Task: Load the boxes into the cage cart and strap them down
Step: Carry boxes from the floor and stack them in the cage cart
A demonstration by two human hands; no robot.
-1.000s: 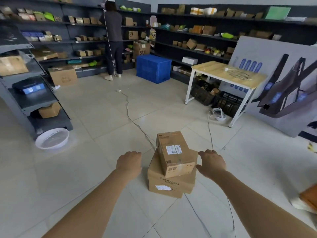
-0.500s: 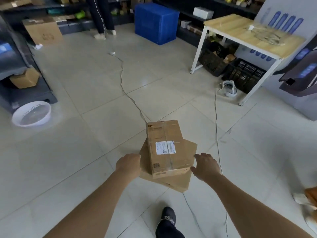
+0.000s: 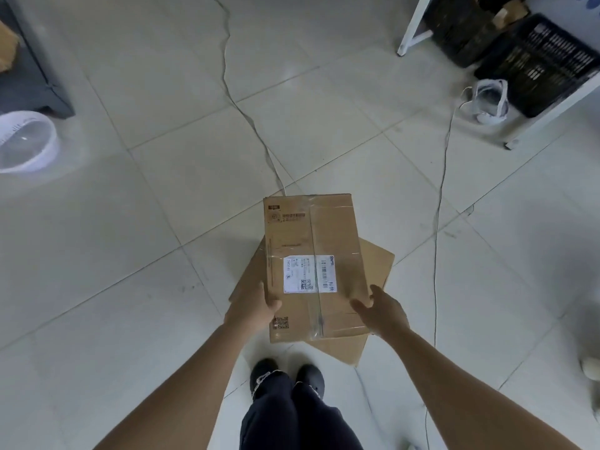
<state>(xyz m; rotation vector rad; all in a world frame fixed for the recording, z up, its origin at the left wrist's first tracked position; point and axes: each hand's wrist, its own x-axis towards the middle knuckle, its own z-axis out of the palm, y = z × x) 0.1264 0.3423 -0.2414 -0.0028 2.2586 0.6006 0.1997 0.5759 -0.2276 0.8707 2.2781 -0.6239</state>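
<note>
Gripping the left edge of the upper box (image 3: 311,235), the left hand (image 3: 251,308) hooks its thumb over the top face; its fingers go down the side, out of sight. Opposite, the right hand (image 3: 384,311) is spread wide. Its fingers (image 3: 374,292) are straight and apart at the box's right edge, and its thumb lies over the near right part of the top. Whether the palm presses the side cannot be told.

Between the two thumbs runs a strip of clear tape (image 3: 319,315), and just beyond them sits a white shipping label (image 3: 310,274). The upper box lies skewed over a flatter lower box (image 3: 373,264), whose corners stick out past both hands, on the tiled floor (image 3: 162,190).

Back behind the wrists stand two dark shoes (image 3: 266,368). Well beyond the fingertips a grey cable (image 3: 246,115) trails away over the tiles. Far off to the left is a white basin (image 3: 26,141). Off to the right a thin cord (image 3: 441,196) leads toward black crates (image 3: 535,60) beside a white table leg (image 3: 412,27).
</note>
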